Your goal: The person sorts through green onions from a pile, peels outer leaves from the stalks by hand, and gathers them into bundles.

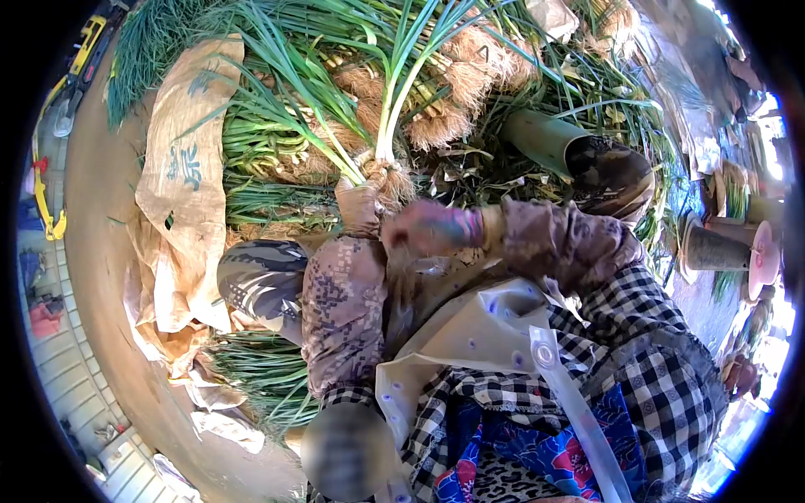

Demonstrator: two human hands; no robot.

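Several green onions [386, 126] with long green leaves and pale stalks stand up from my left hand [358, 206], which is closed around them near the root end. Their tan roots [392, 183] hang out beside that hand. Just to the right is my right hand [432, 228], smeared by motion, with a colourful glove or cuff; its fingers cannot be made out. It is close to the roots, but I cannot tell whether it touches them. A translucent apron with blue dots [470, 323] covers my lap below both hands.
Piled bundles of green onions with bushy roots [465, 80] lie ahead. A printed woven sack [189, 168] is at the left, above another green onion bundle [264, 369]. A green boot [545, 141] rests among leaf scraps. A dark cone-shaped object [715, 247] stands at the right.
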